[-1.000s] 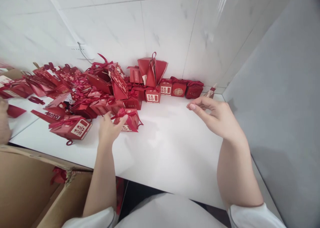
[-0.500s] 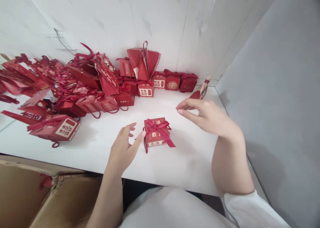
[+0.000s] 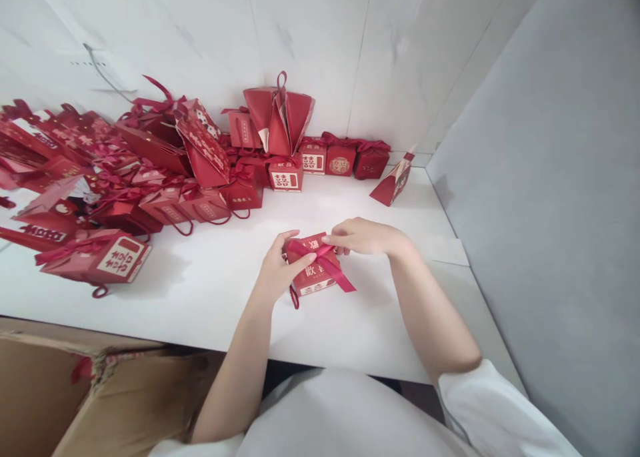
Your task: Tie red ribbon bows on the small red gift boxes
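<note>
A small red gift box [image 3: 314,278] with gold lettering and a red ribbon bow sits on the white table [image 3: 210,290] in front of me. My left hand [image 3: 281,271] grips its left side, thumb on the ribbon. My right hand [image 3: 364,236] pinches the ribbon at the box's top right edge. A ribbon tail [image 3: 340,278] trails off to the right over the table.
A heap of red gift boxes and bags [image 3: 150,170] fills the back left of the table. A row of small red boxes [image 3: 343,158] lines the tiled wall. A folded red piece [image 3: 393,185] lies back right. A cardboard carton [image 3: 75,397] stands lower left; a grey wall [image 3: 550,177] on the right.
My left hand pulled one red box out of the heap to the middle of the table. Both hands then closed in on it, the right coming down onto its ribbon.
</note>
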### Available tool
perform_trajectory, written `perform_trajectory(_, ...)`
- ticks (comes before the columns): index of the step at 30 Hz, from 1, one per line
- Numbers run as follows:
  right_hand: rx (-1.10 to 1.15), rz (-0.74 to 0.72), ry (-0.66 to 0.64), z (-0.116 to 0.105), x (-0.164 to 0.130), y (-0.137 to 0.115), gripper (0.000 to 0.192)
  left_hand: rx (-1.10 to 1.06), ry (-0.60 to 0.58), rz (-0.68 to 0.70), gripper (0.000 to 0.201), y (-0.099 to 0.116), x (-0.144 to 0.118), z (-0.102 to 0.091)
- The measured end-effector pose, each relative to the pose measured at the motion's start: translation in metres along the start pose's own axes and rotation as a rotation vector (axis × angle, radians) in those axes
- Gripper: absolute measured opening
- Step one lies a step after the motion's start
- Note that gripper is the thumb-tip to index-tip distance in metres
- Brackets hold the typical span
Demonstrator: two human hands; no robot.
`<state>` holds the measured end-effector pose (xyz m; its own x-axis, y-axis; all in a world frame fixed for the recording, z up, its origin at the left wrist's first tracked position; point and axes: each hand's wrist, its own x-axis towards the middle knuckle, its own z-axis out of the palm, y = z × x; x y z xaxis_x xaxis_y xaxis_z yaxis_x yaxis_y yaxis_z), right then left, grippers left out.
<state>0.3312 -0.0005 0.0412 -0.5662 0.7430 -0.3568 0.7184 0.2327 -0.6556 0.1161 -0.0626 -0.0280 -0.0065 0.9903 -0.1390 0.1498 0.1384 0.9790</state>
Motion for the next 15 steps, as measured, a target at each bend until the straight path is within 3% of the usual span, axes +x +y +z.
perform_trajectory(5,-0.029,-0.136,0.074,-0.001,-0.001,0.002,0.023,-0.142,-0.054,-0.106,0.068,0.0,0.001,-0.001)
perform_trajectory(9,-0.059,-0.293,0.183,0.002,0.002,0.003,0.015,-0.135,-0.101,-0.087,0.056,0.001,0.002,-0.002)
perform_trajectory(15,-0.277,-0.173,0.371,0.017,0.009,-0.009,0.014,-0.126,-0.133,-0.057,0.05,0.0,0.005,-0.003)
